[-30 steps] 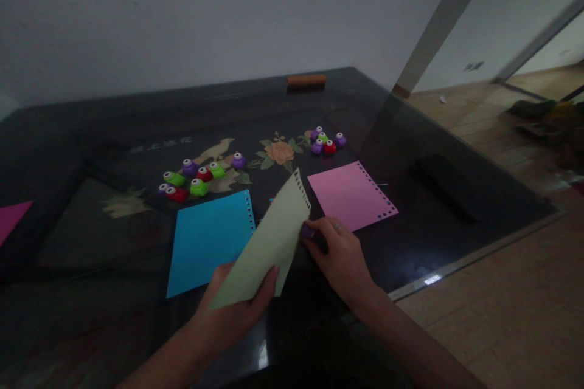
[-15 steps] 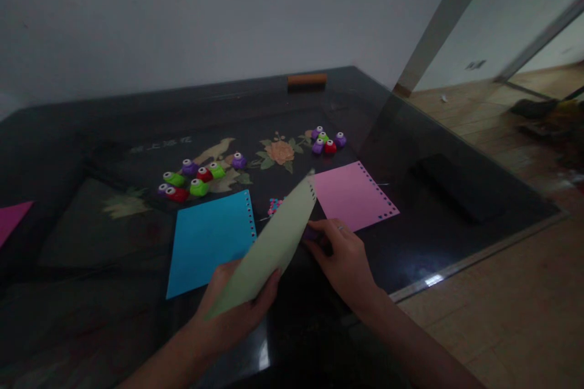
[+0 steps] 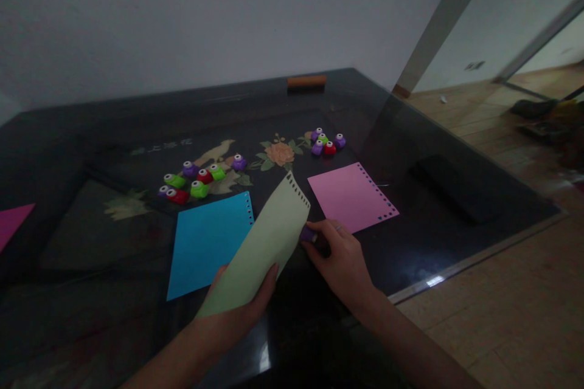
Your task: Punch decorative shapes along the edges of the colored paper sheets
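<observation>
My left hand grips a pale green sheet of paper, which is curved and tilted up off the table. A row of punched holes runs along its top edge. In my right hand, between thumb and fingers, is a small purple craft punch at the sheet's right edge; whether the paper sits in its slot I cannot tell. A blue sheet lies flat to the left, partly covered by the green one. To the right lies a pink sheet with holes along one edge.
Several purple, green and red craft punches lie at the left, and a smaller group at the right. Farther off are a brown cylinder and a wall. A dark flat object lies near the right edge, a magenta sheet far left.
My left hand has turned the green sheet so its face and holed edge show more, its top swinging left. The small coloured paper bits behind it are now hidden. My right hand has barely moved.
</observation>
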Available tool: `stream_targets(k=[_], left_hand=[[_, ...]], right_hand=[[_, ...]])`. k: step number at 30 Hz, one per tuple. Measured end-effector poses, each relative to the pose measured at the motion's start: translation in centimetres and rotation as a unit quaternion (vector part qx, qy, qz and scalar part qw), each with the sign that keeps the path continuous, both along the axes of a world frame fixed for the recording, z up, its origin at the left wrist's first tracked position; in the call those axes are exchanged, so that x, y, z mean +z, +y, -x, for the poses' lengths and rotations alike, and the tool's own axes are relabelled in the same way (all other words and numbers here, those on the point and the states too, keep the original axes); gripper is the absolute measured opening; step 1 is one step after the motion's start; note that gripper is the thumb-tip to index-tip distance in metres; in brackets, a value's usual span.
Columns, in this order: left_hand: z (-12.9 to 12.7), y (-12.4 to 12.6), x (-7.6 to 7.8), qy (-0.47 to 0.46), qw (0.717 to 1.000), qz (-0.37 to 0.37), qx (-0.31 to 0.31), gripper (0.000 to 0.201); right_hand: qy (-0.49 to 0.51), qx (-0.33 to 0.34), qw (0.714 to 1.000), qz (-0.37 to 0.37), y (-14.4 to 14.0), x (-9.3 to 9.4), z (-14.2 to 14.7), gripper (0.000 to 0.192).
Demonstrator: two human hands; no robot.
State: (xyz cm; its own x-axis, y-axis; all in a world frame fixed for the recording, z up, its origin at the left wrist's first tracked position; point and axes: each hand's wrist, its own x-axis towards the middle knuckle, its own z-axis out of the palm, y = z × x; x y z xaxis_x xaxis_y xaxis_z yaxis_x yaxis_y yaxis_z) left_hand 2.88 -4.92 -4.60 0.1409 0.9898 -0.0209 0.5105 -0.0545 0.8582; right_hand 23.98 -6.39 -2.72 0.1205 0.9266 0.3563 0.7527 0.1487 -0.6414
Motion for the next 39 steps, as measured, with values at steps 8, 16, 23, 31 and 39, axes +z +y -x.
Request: stream_targets(k=[8, 16, 23, 31, 39], left_hand=[[0.3, 1.4, 0.2, 0.145, 0.98, -0.133, -0.022, 0.033], [0.2, 1.7, 0.9, 0.161, 0.972, -0.166, -0.043, 0.038], [-0.1, 2.8, 2.3, 0.076, 0.993, -0.058, 0.067, 0.037], [1.4, 5.6, 3.4, -0.051, 0.982, 0.025, 0.181, 0.049], [0.7, 5.5, 3.8, -0.123, 0.976, 0.037, 0.178, 0.054]], right_hand=[[-0.008, -0.027, 1.0, 0.009, 0.1, -0.2, -0.1, 0.02], [0.026, -0.02, 0.999, 0.018, 0.2, -0.3, -0.6, 0.019], [0.137, -0.009, 0.989, 0.06, 0.1, -0.3, -1.2, 0.025], [0.234, 0.003, 0.972, 0.025, 0.6, 1.4, -3.6, 0.026], [0.176, -0.02, 0.984, -0.01, 3.1, 3.2, -5.8, 0.025]])
